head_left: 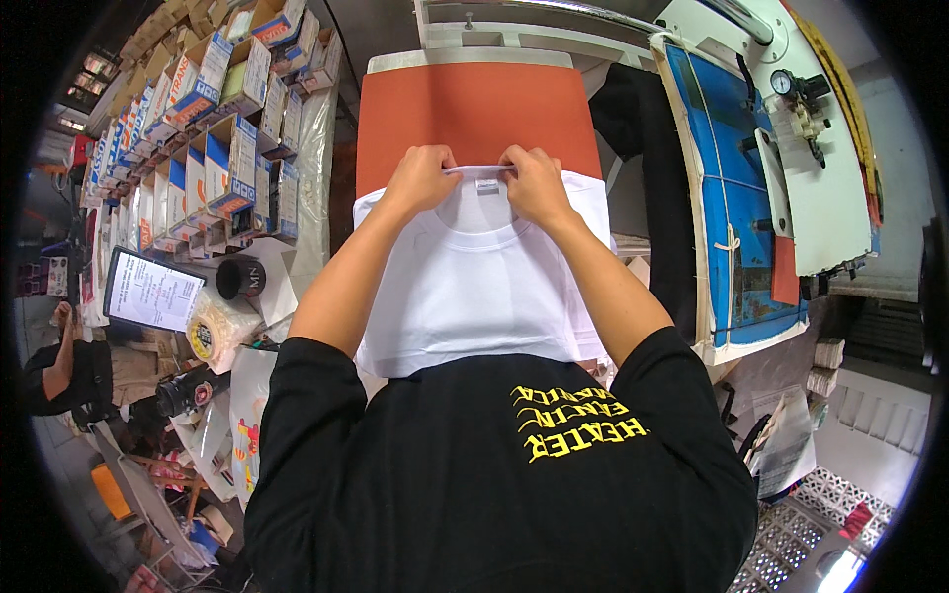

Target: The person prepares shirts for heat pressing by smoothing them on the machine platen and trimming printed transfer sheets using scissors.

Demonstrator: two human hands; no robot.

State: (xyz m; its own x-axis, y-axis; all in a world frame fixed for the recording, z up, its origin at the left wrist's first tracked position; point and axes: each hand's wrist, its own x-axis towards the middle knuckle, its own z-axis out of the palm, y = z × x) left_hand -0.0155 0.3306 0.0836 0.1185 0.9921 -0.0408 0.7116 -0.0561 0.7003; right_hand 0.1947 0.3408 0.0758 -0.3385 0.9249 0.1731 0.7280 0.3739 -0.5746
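Observation:
A white T-shirt hangs over the near part of an orange-red flat pad, its neck opening toward the far end. My left hand pinches the back collar on the left side, fingers closed on the cloth. On the right side of the same collar, my right hand is closed in a similar pinch. Between both hands the collar edge is stretched nearly straight, with a small label showing inside the neck. The shirt's lower part is hidden by my body.
Stacked open cardboard boxes fill the left side, above a clipboard with paper, a black mug and a tape roll. At right stands a machine with a blue panel and a pressure gauge. Another person is at far left.

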